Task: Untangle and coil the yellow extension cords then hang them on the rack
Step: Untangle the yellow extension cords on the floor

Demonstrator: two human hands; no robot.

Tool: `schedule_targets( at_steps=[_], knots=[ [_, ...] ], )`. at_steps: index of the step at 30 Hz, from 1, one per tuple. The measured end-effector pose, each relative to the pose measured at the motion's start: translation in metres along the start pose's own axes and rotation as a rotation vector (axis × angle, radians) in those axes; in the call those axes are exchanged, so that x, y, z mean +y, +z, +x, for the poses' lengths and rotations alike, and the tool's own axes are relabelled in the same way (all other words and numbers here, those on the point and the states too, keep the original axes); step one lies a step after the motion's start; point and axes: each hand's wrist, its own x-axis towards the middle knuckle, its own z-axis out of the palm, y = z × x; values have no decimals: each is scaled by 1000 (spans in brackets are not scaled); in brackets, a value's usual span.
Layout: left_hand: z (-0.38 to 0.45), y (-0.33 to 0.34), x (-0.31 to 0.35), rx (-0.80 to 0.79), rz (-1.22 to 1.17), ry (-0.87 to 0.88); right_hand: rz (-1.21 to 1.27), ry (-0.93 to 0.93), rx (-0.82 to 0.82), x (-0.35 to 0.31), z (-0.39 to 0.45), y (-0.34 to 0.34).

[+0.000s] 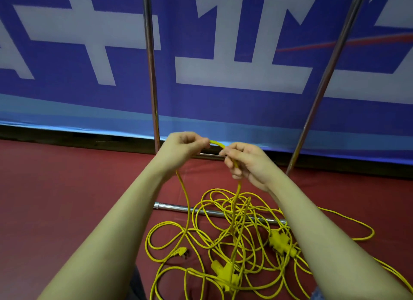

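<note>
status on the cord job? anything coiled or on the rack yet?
Done: nothing visibly. No cord hangs on the rack uprights in view, and no finished coil shows. In hand: left hand and right hand pinch a short arc of yellow cord lifted from the tangled pile on the red floor. Left: untangling, coiling, hanging.

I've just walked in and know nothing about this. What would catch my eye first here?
Probably the tangled yellow cords heaped on the red floor, with socket blocks among the loops. Just above, the left hand and right hand pinch one strand between them. Behind stand the rack's shiny metal poles against a big blue-and-white banner.
</note>
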Motion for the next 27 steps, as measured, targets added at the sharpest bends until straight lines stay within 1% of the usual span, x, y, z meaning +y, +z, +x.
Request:
schedule_targets(
  at_steps=[4, 5, 7, 9, 12, 14, 16, 18, 21, 23, 25, 27],
  knots=[
    [4, -16, 5, 212, -298, 41, -195, 40, -54, 17, -5, 3],
    [5, -22, 6, 233, -365, 42, -211, 57, -52, 24, -6, 0],
    [6, -34, 3, 242, -431, 32, -138, 86, -20, 32, -8, -9],
    [6, -40, -2, 224, -434, 1, 12, 65, 31, 33, -7, -16],
    [6, -39, -10, 145, -407, -83, 208, -33, 78, 24, -5, -18],
    [5, -36, -12, 69, -390, -153, 282, -100, 110, 18, -4, -16],
    [3, -34, -12, -15, -398, -227, 288, -138, 139, 14, -2, -13],
    [3, -34, -11, -63, -413, -269, 186, -132, 133, 11, -2, -12],
    [5, -39, -9, -51, -387, -242, -128, -90, 30, 9, -5, -8],
    [3, -39, -7, -90, -247, -220, -295, -79, -37, 7, -8, -3],
    [-3, -34, -4, -195, -28, -201, -364, -79, -52, 4, -9, 3],
    [-8, -24, -3, -281, 77, -177, -387, -74, -39, 2, -7, 7]
  ],
)
